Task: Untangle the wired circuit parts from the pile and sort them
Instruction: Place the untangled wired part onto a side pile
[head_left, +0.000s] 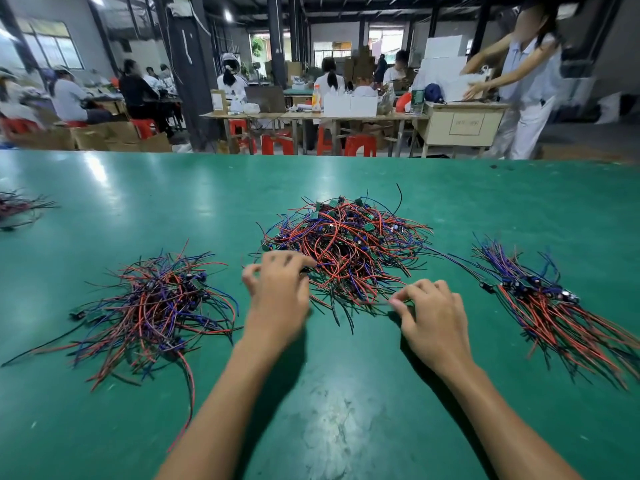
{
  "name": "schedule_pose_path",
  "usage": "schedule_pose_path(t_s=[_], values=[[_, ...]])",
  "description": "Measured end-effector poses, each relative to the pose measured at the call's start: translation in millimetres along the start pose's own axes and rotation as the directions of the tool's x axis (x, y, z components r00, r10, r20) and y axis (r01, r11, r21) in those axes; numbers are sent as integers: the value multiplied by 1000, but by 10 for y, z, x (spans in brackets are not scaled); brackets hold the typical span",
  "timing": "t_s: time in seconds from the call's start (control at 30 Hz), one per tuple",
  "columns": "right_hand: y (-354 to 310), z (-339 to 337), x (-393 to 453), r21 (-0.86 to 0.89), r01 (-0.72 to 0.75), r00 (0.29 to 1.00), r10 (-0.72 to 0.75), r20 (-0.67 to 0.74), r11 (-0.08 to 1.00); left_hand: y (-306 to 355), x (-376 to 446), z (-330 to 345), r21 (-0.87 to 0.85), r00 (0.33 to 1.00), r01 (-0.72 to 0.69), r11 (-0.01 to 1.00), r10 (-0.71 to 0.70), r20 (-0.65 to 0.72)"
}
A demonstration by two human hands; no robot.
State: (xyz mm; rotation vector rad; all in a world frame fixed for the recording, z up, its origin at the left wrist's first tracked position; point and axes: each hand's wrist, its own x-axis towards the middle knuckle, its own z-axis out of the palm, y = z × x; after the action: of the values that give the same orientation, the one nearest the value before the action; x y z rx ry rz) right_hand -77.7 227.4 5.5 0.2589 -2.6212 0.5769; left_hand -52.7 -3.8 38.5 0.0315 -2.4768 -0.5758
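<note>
1. Nearest me, on the green table (322,410), my two bare forearms reach forward.
2. My right hand (431,323) curls its fingers at the near edge of the central pile (346,244), seemingly pinching a wire (blur hides which one).
3. My left hand (280,292) has bent fingers touching the pile's near-left edge; I cannot tell whether it grips anything.
4. Left of my hands lies a loose heap (152,306) of red, blue and black wired parts; right lies a straighter sorted bundle (554,303).
5. Far left sits another small wire cluster (17,207).
6. Beyond the table, seated workers (232,81) and red stools (360,145).
</note>
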Motion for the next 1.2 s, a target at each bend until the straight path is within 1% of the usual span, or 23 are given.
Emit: schedule_pose_path(t_s=[0.07,0.1,0.17,0.2,0.27,0.3,0.37,0.4,0.47,0.53,0.57,0.63,0.7,0.73,0.77,0.83,0.9,0.93,1.0,1.03,1.07,1.1,1.2], values=[[3,-77,4,85,28,996,-20,-92,996,215,-139,192,-164,998,-52,985,55,14],[4,-118,0,121,57,991,-41,-130,991,286,-201,270,-201,997,-65,977,73,33],[-13,-191,-3,236,83,990,-52,-135,968,365,-290,383,-218,992,-85,972,104,76],[-38,-223,0,344,62,994,-25,-110,937,378,-330,410,-233,990,-91,968,113,85],[-115,-281,24,576,-38,998,65,-26,816,379,-402,405,-281,990,-89,956,116,79],[-143,-317,39,664,-113,993,102,55,739,380,-426,394,-302,991,-90,949,114,64],[-152,-390,52,772,-279,957,102,271,571,388,-445,377,-361,997,-71,930,77,3],[-146,-420,49,794,-351,929,78,362,496,403,-447,366,-412,999,-33,910,22,-32],[-143,-442,35,797,-464,875,59,481,387,445,-461,350,-553,992,52,832,-108,-70],[-166,-427,34,794,-558,826,77,558,240,504,-504,359,-660,991,90,745,-132,-13],[-184,-421,37,790,-599,801,68,595,131,537,-533,364,-691,994,96,717,-102,33],[-221,-432,48,738,-659,746,-2,665,-145,581,-577,359,-719,995,89,689,-35,89],[-225,-464,68,605,-676,697,-97,711,-421,586,-606,358,-729,993,65,682,25,113],[-214,-487,81,531,-666,680,-133,721,-524,583,-622,355,-725,986,51,687,81,146],[-204,-511,95,473,-649,671,-155,725,-596,587,-643,352,-704,969,34,710,148,196],[-178,-543,114,396,-612,660,-168,732,-684,603,-679,357,-598,919,-54,799,274,284],[-152,-547,119,331,-586,648,-182,740,-740,635,-684,381,-468,901,-194,862,345,263],[-138,-545,118,308,-576,641,-184,745,-757,666,-674,374,-450,898,-216,867,357,257],[-105,-542,120,316,-560,636,-153,756,-766,694,-659,341,-528,894,-156,835,346,283],[-93,-543,122,356,-564,636,-117,763,-745,702,-646,307,-607,895,-91,790,332,298],[-83,-543,123,418,-583,635,-69,770,-696,703,-633,273,-684,899,-30,729,318,300],[-81,-537,125,493,-612,635,-13,773,-618,704,-620,248,-735,909,8,678,301,288],[-67,-464,112,675,-665,662,164,731,-320,719,-578,223,-782,953,1,623,238,190]])
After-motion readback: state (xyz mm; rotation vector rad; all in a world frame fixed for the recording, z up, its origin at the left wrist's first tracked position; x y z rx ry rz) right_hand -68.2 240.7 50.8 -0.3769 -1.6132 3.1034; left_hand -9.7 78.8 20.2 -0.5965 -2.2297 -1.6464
